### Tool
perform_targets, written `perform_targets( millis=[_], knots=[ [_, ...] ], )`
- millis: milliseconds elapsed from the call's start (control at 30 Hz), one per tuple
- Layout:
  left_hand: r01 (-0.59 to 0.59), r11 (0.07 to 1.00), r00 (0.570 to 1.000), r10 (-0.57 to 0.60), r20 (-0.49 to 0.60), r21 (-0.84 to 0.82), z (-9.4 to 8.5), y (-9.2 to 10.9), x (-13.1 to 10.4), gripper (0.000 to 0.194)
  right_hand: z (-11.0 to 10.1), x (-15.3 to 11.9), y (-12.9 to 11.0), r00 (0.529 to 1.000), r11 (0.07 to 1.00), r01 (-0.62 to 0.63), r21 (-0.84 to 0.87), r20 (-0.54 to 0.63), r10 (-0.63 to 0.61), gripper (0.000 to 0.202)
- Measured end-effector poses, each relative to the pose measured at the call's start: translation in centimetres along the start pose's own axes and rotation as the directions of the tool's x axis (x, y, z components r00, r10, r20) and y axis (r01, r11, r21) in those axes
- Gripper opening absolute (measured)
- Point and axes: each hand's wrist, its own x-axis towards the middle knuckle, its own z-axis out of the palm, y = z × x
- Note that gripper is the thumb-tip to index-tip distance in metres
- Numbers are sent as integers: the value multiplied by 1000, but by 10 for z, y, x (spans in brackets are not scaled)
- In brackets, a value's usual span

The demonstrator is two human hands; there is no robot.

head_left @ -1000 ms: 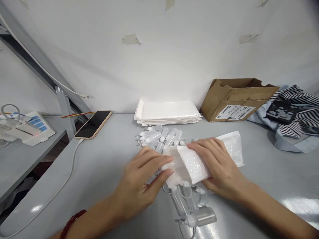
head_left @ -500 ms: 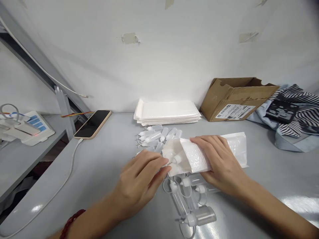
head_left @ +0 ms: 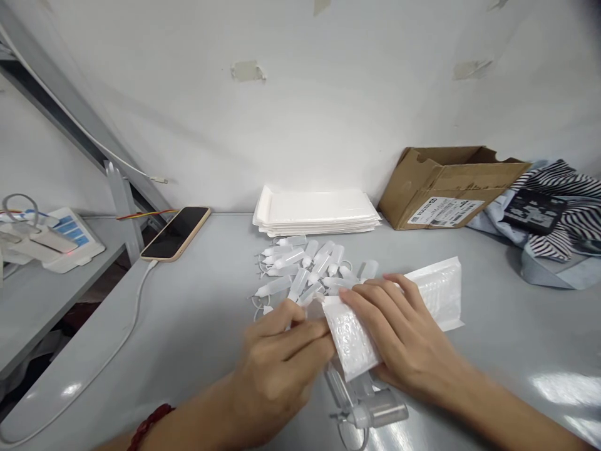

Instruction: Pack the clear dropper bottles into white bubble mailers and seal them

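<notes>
A white bubble mailer (head_left: 353,338) is tilted above the table, its mouth toward the left. My right hand (head_left: 404,335) is closed around its middle. My left hand (head_left: 286,360) is closed at the mouth, gripping the flap side; its fingertips are partly hidden behind the mailer's front edge. Beneath the mailer lie clear squeeze bottles with needle tips, one of them a bottle (head_left: 379,410) near the front. Behind my hands lies a group of similar small bottles (head_left: 291,257) with white collars and thin cap loops. The mailer's inside is hidden from view.
A stack of white mailers (head_left: 317,210) lies against the wall. To its right stands an open cardboard box (head_left: 422,188), beside striped cloth (head_left: 563,207) with a black item on it. A charging phone (head_left: 177,233) and its white cable are at the left.
The mailer's mouth has dropped toward me and no longer shows the bottle inside. My left hand has moved right, its fingers going further in at the mouth. More bottles behind are uncovered.
</notes>
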Motion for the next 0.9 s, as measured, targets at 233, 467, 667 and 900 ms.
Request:
perform_targets(
  millis=[233,467,667,900],
  knots=[
    [-63,998,993,62,101,1,-1,0,0,27,0,0,3,1000,1000,-21,-21,7,21,40],
    [339,938,932,-324,-160,79,-14,-7,4,32,1,-3,21,990,992,-122,-32,64,123,50],
    [781,587,622,-703,344,-213,-13,-5,9,36,1,-5,15,997,997,-73,35,-12,74,55],
    [898,217,400,-767,501,-383,-15,-10,16,38,5,-4,12,994,1000,6,-26,-108,-9,38]
  ],
)
